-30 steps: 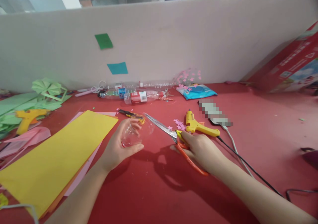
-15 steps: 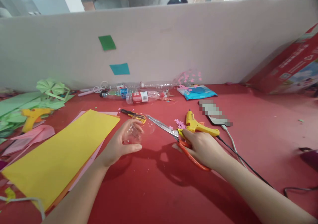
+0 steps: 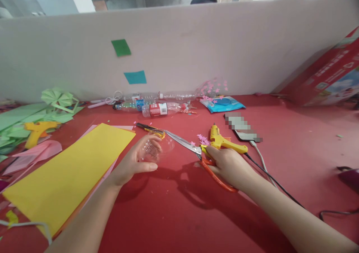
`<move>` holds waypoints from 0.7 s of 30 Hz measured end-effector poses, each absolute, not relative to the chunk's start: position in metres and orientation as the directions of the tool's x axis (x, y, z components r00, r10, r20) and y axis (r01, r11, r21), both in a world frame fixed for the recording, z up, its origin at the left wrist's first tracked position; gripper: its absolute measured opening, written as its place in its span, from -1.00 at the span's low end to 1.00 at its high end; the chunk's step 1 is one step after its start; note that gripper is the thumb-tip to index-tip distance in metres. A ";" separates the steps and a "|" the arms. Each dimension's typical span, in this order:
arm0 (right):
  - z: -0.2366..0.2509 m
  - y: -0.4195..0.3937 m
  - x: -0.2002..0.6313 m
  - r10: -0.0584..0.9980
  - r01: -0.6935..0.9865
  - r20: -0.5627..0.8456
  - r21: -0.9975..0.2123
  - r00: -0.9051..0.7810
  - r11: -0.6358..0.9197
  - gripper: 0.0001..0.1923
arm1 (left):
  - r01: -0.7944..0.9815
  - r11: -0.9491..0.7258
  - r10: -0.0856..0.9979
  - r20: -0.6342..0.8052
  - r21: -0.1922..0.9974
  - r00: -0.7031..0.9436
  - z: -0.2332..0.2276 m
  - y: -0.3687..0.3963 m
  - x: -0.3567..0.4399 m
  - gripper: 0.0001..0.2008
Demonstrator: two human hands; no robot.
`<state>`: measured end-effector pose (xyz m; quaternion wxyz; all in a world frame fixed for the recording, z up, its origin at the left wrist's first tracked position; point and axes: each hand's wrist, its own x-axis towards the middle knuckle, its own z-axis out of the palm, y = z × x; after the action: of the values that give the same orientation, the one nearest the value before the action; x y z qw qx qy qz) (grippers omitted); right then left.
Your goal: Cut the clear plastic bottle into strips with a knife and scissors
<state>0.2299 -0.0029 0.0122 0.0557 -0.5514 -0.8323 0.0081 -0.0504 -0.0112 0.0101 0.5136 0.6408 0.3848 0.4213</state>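
My left hand [image 3: 131,165] grips a clear cut piece of plastic bottle [image 3: 157,148] just above the red table [image 3: 174,208]. My right hand [image 3: 228,165] holds orange-handled scissors [image 3: 196,154], whose steel blades point left and touch the bottle piece's rim. A yellow glue gun [image 3: 224,142] lies right behind my right hand, its black cord running off to the right.
Yellow paper [image 3: 67,174] over pink sheets lies to the left, with green folded paper [image 3: 57,99] and a second glue gun [image 3: 37,129] beyond. Plastic bottles [image 3: 157,109], a blue packet [image 3: 221,103], a phone [image 3: 242,127] and pink paper stars [image 3: 202,139] lie behind. A red box [image 3: 331,73] leans at right.
The scissors and my right hand have shifted slightly up and left toward the bottle piece. My left hand has turned the bottle piece a little.
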 end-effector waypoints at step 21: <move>0.013 -0.007 0.229 0.888 0.887 0.109 -0.073 -0.447 0.456 -0.74 | -0.068 -0.008 0.852 0.042 0.998 0.522 0.011 -0.011 -0.058 -0.45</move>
<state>0.2295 -0.0070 0.0131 0.0658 -0.5216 -0.8506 0.0027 -0.0576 -0.0113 0.0105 0.6260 0.6075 0.3228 0.3672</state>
